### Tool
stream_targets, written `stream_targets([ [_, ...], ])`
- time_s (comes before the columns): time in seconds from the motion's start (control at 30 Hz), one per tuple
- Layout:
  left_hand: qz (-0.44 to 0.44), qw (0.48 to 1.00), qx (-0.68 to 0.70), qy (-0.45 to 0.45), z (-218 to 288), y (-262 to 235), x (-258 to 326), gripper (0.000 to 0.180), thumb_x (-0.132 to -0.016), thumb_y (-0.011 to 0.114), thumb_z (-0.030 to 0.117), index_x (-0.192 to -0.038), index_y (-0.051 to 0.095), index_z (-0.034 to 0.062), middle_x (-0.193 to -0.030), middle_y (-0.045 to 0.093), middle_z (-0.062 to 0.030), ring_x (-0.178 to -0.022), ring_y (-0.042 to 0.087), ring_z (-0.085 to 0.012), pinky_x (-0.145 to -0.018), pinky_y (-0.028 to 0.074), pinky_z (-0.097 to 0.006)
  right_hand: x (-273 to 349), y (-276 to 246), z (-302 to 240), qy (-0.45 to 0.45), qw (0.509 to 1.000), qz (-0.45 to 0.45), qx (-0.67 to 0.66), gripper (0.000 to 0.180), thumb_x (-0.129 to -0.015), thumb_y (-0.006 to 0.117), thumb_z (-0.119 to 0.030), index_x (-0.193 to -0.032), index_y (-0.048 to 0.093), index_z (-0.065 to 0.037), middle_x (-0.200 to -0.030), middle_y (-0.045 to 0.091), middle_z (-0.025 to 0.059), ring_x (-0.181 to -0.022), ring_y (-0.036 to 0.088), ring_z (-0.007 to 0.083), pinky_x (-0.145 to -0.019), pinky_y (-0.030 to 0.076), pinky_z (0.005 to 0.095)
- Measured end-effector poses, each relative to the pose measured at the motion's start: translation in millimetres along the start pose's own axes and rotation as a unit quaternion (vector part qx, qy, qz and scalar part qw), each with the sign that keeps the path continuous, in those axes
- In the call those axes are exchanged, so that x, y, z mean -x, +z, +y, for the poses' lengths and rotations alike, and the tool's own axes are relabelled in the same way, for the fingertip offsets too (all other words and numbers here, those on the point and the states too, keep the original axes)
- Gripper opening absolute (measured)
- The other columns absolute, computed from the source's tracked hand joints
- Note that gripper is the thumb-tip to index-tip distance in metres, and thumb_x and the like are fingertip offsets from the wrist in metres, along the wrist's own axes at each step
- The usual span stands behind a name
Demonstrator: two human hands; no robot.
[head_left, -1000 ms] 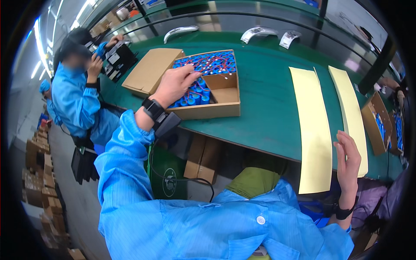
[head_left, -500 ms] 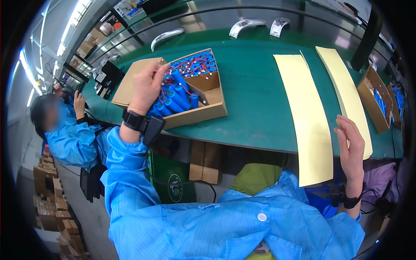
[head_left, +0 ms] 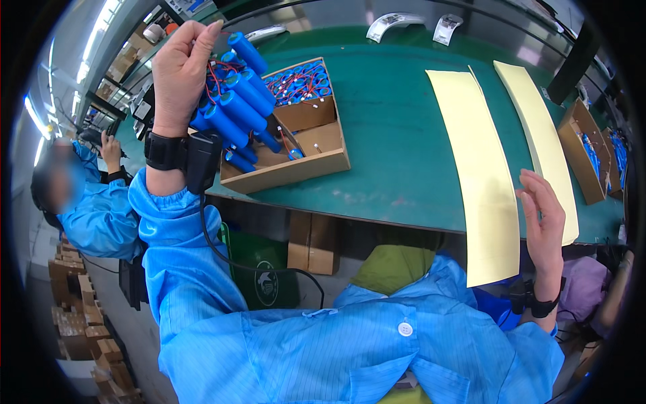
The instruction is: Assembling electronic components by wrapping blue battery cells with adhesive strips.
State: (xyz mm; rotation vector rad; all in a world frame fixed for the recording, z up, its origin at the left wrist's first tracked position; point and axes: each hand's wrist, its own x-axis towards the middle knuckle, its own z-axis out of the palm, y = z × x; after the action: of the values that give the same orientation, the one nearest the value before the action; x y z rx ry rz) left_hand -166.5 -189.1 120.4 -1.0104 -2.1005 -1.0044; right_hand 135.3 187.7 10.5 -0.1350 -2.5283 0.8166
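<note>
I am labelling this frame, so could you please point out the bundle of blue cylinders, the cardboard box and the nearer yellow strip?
bundle of blue cylinders [head_left: 232,101], head view, on a middle cylinder.
cardboard box [head_left: 296,172], head view, on its front wall.
nearer yellow strip [head_left: 481,168], head view, on its middle.

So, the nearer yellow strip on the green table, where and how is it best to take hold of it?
Probably at the near end of the nearer yellow strip: it overhangs the green table edge, beside the open right hand. Pinch it from the right, thumb above and fingers beneath; elsewhere it lies flat.
</note>
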Motion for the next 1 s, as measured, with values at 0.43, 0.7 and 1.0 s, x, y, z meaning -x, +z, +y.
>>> stream_targets([
  [0.43,-0.26,0.946,0.188,0.044,90.1,98.2,-26.5,0.026,-0.089,0.06,0.022,-0.073,0.056,0.0021,-0.063,0.04,0.0069,-0.06,0.035,-0.0024,-0.051,0.032,-0.022,10.5,-5.6,-5.1,-0.002,0.996,-0.008,-0.087,0.018,-0.085,0.055,0.0,-0.101,0.059,0.004,-0.104,0.061,0.0181,-0.093,0.062,0.0278,-0.078,0.049,0.0323],
  [0.7,-0.54,0.826,0.166,0.004,84.1,197.6,-16.3,0.033,-0.091,0.057,0.025,-0.068,0.05,0.0024,-0.058,0.038,0.0041,-0.058,0.035,-0.0037,-0.05,0.033,-0.024,22.7,-9.5,2.5,-0.005,0.991,-0.033,-0.127,0.017,-0.085,0.056,0.0,-0.101,0.059,0.005,-0.105,0.061,0.0186,-0.084,0.062,0.026,-0.074,0.05,0.03],
  [1.0,-0.356,0.902,-0.121,0.214,35.4,253.0,-13.0,0.032,-0.091,0.052,0.033,-0.077,0.054,0.0047,-0.066,0.057,-0.0121,-0.062,0.058,-0.0275,-0.056,0.044,-0.038,26.2,46.9,-49.2,-0.216,0.959,-0.183,0.004,0.049,-0.073,0.067,-0.017,-0.121,0.056,-0.02,-0.134,0.039,0.0177,-0.12,0.038,0.0385,-0.094,0.037,0.0514],
])
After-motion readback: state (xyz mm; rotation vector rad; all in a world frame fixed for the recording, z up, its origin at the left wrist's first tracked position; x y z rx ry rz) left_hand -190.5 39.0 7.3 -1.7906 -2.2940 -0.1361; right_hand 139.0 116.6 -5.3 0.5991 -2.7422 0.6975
